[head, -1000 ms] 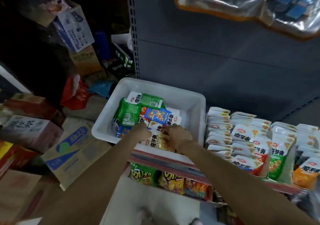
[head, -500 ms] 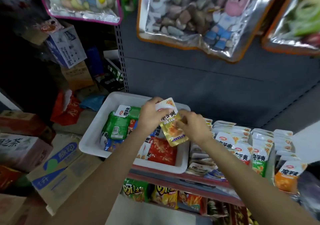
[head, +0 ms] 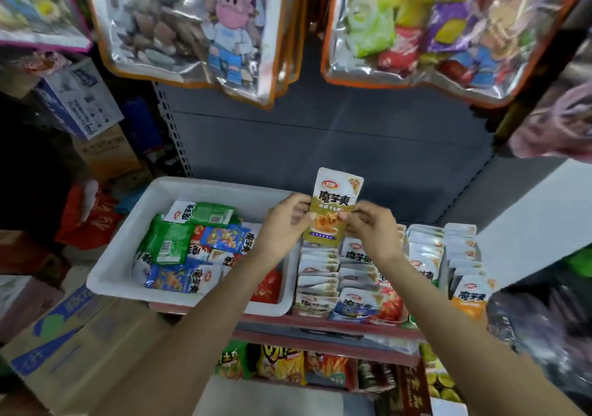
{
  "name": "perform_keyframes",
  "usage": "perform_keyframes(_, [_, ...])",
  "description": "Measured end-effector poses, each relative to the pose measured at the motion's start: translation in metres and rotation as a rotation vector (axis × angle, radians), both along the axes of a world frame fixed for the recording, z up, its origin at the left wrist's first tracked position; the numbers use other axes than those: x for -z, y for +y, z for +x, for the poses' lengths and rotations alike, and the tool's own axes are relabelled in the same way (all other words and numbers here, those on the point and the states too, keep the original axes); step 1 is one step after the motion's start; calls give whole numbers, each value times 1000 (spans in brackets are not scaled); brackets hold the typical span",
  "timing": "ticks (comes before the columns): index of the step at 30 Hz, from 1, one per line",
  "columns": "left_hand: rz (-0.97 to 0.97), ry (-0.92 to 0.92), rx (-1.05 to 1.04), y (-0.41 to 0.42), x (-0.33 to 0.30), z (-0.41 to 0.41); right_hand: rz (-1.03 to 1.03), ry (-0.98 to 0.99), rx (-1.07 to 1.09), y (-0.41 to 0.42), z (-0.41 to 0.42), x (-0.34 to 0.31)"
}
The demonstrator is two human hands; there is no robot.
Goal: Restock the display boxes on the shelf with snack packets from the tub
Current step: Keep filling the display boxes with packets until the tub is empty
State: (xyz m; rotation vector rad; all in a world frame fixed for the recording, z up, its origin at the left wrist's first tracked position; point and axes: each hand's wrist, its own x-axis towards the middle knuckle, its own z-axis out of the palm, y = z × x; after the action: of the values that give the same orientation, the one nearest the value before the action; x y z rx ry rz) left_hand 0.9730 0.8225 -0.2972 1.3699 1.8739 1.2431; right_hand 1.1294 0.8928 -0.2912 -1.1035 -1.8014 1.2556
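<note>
Two hands share one packet. From left: white tub (head: 128, 242) of packets; my left hand (head: 283, 223) and right hand (head: 368, 228) pinch an upright olive packet (head: 333, 204) above the display boxes (head: 317, 274). Next, I judge, I lower it into the matching row.

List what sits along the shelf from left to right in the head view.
white tub → left hand → yellow-brown packet → right hand → display boxes of packets
</note>
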Motion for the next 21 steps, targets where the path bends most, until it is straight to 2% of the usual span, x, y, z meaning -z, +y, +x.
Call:
perform_keyframes(3, [42,21,-26,-1,-2,3,43,-71,-36,-2,0,10])
perform_keyframes(7, [-24,115,-35,-6,3,-2,141,-313,-108,-1,1,17])
perform_keyframes(10, [-130,206,-23,-9,9,-4,161,-290,-116,-3,1,15])
perform_keyframes(14, [-8,184,-66,-11,3,-5,273,-304,-134,-5,0,12])
perform_keyframes(18, [-68,302,50,-10,10,-3,340,-596,-200,-3,-2,17])
perform_keyframes(21, [-145,326,23,-6,24,-1,340,-814,-214,-4,-9,19])
